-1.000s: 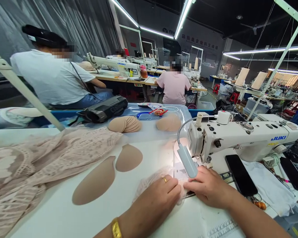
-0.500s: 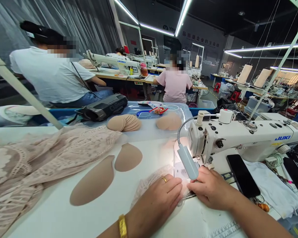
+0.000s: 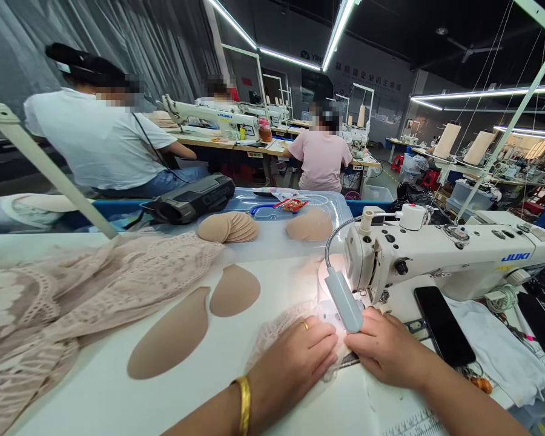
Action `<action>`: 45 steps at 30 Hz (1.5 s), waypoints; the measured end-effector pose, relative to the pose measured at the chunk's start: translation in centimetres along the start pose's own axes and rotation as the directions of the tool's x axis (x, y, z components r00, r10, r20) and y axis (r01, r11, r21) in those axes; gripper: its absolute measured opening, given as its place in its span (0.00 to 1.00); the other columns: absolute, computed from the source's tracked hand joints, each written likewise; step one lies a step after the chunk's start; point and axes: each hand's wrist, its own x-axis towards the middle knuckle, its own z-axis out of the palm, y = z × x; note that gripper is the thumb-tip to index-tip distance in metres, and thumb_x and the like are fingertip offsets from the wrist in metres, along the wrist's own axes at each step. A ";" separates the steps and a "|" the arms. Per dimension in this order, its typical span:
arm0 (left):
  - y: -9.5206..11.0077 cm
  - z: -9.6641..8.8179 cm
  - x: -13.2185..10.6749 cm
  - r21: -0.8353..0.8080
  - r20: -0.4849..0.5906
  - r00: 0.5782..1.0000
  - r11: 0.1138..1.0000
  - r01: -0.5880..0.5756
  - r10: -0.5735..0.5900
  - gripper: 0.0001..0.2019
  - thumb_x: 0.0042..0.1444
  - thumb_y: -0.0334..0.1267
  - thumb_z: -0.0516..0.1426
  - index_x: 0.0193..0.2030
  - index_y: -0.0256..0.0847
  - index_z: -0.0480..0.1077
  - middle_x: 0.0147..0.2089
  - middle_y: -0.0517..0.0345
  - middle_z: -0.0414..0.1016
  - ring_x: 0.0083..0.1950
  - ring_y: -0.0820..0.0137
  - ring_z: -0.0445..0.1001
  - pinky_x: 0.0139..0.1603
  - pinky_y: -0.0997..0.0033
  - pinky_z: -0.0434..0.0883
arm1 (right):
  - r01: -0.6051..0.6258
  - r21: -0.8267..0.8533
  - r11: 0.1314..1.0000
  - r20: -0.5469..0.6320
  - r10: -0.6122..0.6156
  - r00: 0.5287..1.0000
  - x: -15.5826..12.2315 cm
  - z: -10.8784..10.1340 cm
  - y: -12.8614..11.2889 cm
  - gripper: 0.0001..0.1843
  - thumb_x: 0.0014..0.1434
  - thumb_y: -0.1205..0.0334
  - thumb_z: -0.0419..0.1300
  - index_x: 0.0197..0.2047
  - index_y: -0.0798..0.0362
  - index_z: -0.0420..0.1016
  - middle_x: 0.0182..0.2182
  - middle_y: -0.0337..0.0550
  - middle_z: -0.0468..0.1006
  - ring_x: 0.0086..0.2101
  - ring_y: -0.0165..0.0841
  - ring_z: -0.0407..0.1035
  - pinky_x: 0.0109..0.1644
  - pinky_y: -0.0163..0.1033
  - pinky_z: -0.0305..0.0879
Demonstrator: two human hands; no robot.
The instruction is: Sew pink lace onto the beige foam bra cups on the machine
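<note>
The pale lace piece [image 3: 275, 330] lies on the white surface [image 3: 91, 406], partly beneath the nearer left hand [image 3: 295, 351] and showing at its ten o'clock; its visible edge runs from eight toward two o'clock, toward the sewing machine [image 3: 440, 257]. The right hand [image 3: 386, 348] sits at three o'clock, partly behind the lamp [image 3: 344, 301]. Both bend their fingers; whether either pinches cloth, I cannot tell.

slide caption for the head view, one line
Left hand on lace, right hand close by at the sewing machine, two tan pieces to the left.
</note>
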 end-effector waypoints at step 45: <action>-5.2 -0.5 3.2 -0.047 0.086 0.988 0.991 -0.128 0.132 0.16 0.63 0.23 0.55 0.48 0.48 0.76 0.44 0.57 0.82 0.51 0.61 0.76 0.64 0.54 0.66 | -0.212 -0.217 0.953 0.116 0.240 0.964 -0.6 1.5 1.0 0.11 0.57 0.76 0.60 0.38 0.50 0.70 0.40 0.41 0.75 0.34 0.36 0.62 0.34 0.41 0.52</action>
